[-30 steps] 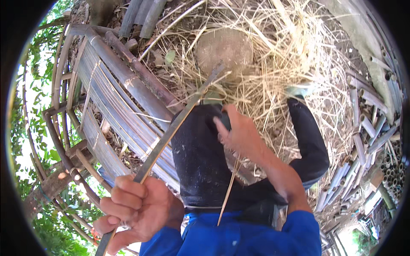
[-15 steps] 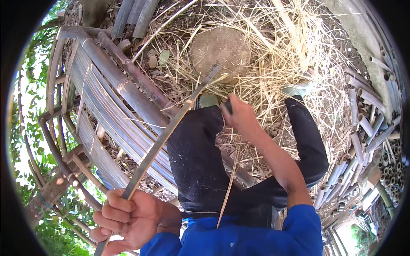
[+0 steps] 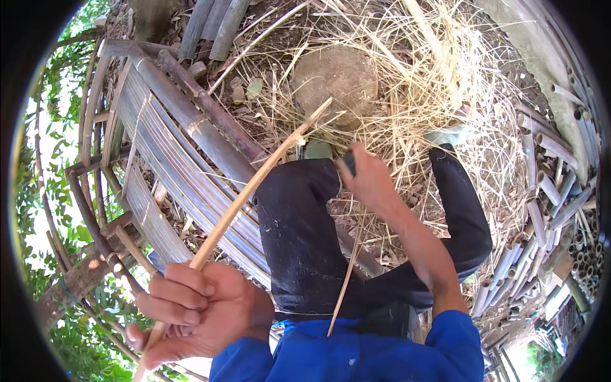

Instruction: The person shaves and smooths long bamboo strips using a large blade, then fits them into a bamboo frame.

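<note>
My left hand (image 3: 207, 312) is closed round a long bamboo strip (image 3: 238, 202), with its pale inner side showing. The strip slants up and right across my left knee (image 3: 299, 175), its far tip over the round block (image 3: 337, 83). A small raised sliver (image 3: 300, 140) stands out from the strip near that tip. Between my knees, my right hand (image 3: 369, 175) grips a dark-handled tool (image 3: 349, 162). Its working end is hidden or too unclear to make out. A thin pale strip (image 3: 347, 283) lies upright over my lap.
Straw-like shavings (image 3: 414, 114) cover the ground around the block. To the left stands a bamboo slat bench (image 3: 191, 165) with thick poles. Cut bamboo tubes (image 3: 547, 184) are stacked along the right, below a grey ledge (image 3: 522, 38). Green leaves (image 3: 57, 223) show at the far left.
The strip has turned over in my left hand: its dark side faced up before, its pale side does now. My right hand keeps its grip, and the whole view has shifted slightly.
</note>
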`<action>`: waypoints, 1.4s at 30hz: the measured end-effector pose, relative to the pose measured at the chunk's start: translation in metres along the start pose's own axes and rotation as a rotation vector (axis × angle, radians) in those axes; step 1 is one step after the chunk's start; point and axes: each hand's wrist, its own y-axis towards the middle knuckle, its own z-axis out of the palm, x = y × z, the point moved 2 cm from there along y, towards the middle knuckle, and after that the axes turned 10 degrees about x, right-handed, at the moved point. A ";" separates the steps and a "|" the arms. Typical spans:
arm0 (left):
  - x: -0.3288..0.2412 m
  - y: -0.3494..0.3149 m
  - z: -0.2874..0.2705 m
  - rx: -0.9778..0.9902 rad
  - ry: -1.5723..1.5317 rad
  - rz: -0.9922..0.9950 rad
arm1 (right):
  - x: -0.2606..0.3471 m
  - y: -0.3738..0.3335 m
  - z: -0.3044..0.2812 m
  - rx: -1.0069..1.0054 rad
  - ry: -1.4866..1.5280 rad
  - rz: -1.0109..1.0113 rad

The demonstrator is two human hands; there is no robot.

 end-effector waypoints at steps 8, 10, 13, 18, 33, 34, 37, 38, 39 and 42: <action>0.008 -0.007 0.032 -0.359 0.095 0.091 | 0.103 -0.056 -0.024 -0.087 -0.007 -0.360; 0.002 -0.011 0.021 -0.078 -0.167 -0.001 | 0.077 -0.040 -0.016 -0.168 0.061 -0.233; 0.005 -0.016 0.021 0.006 -0.154 0.016 | 0.054 -0.033 -0.009 -0.075 0.016 -0.117; 0.002 -0.020 0.023 -0.048 -0.094 0.067 | 0.117 -0.062 -0.025 -0.072 -0.011 -0.460; -0.003 -0.015 0.021 -0.051 -0.016 0.070 | -0.035 0.017 0.000 0.144 -0.219 0.293; 0.000 -0.017 0.020 -0.043 -0.030 0.068 | -0.030 0.005 -0.005 0.070 -0.218 0.157; -0.002 -0.023 0.004 0.016 -0.126 0.000 | 0.017 -0.037 -0.002 0.003 -0.098 -0.045; 0.001 -0.019 0.004 0.071 -0.179 0.038 | 0.043 -0.038 -0.009 -0.032 -0.081 -0.157; 0.001 -0.017 0.001 0.053 -0.184 0.038 | 0.068 -0.047 -0.014 -0.055 -0.054 -0.249; 0.005 -0.019 0.006 0.094 -0.231 0.042 | 0.108 -0.060 -0.034 -0.009 -0.040 -0.503</action>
